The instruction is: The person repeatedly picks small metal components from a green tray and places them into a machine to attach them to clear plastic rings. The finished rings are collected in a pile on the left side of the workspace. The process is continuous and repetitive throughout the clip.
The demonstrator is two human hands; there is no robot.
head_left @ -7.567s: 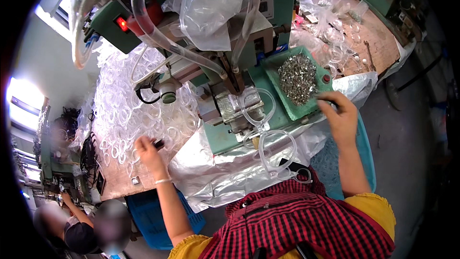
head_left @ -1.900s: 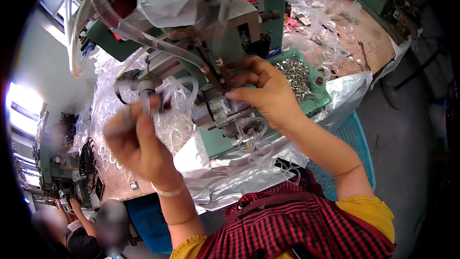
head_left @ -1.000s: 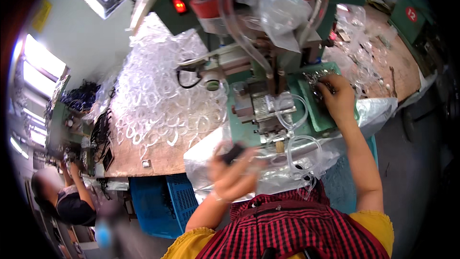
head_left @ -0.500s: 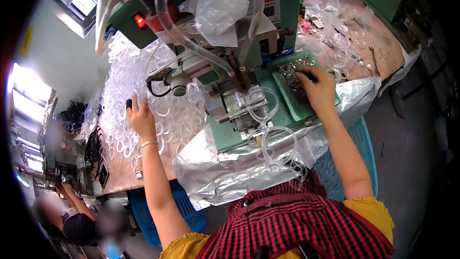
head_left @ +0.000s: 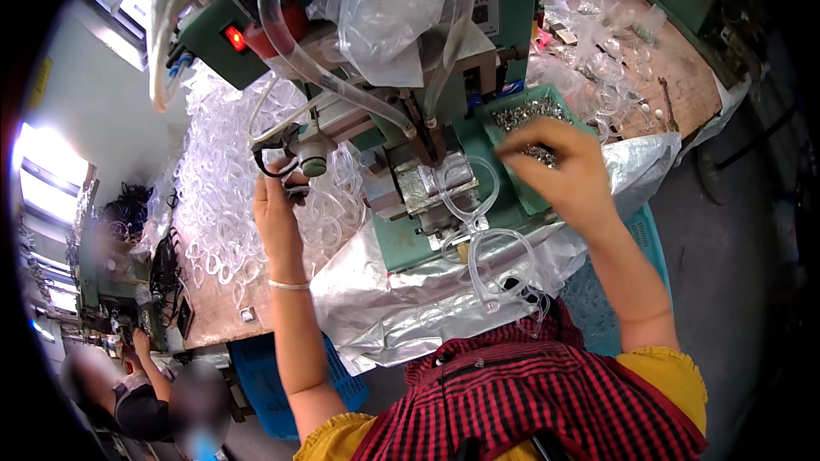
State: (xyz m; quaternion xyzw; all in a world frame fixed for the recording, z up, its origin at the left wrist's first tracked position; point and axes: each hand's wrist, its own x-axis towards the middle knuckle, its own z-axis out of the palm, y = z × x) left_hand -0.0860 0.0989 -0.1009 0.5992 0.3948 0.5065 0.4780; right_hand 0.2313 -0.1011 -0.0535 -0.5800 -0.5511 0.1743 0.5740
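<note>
My left hand [head_left: 278, 218] is raised beside a green push button [head_left: 312, 162] on the machine. Its fingers look apart, partly hidden by the button and a black cable; a dark cover shows on one finger. Over a green tray [head_left: 534, 192] of small metal parts [head_left: 534, 111] hovers my right hand [head_left: 571, 162], slightly blurred, with thumb and forefinger together. Whatever they pinch is too small to make out. A clear plastic piece of two joined rings, like a spectacle front [head_left: 523, 239], hangs from the metal fixture [head_left: 436, 179] under the machine's dark jaws [head_left: 424, 143].
A large heap of clear plastic rings [head_left: 226, 162] covers the left table. Silver foil [head_left: 401, 307] lines the front edge. Bagged parts [head_left: 589, 51] and a wrench [head_left: 668, 104] lie at right. Below are a blue basket [head_left: 260, 384] and a turquoise one [head_left: 653, 260]. Co-workers sit at lower left.
My left hand has moved right, from over the ring heap to beside the green button. My right hand has lifted out of the metal parts and come slightly nearer to me.
</note>
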